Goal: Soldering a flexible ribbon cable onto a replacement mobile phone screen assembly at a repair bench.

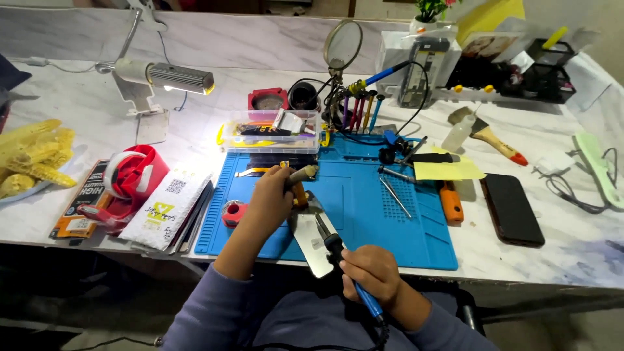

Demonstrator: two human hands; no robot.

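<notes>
The metal plate (311, 242) lies on the near edge of the blue mat (383, 214), partly over the table (559, 253) edge, directly under both hands. The right hand (372, 273) is clenched round the blue handle of a soldering iron (338, 250), whose dark tip slants up and left to meet the plate just ahead of the right fingers. The left hand (270, 203) is closed on a pale, stubby tool (301, 174) that juts out past its fingertips toward the far side of the mat — what it is I cannot tell. An orange part (299, 194) sits just beside the left fingers, a small red tin (234, 213) just behind the left knuckles. Beyond the left fingertips stands a clear box (272, 132); right of the iron tip lie tweezers (395, 197), then an orange-handled tool (450, 203) and, well apart, a black phone (513, 209). Far left is a red tape dispenser (127, 185). To work well here, I judge the iron should stay low and steady with the wrist braced — the overhanging plate could tip if pressed hard.
</notes>
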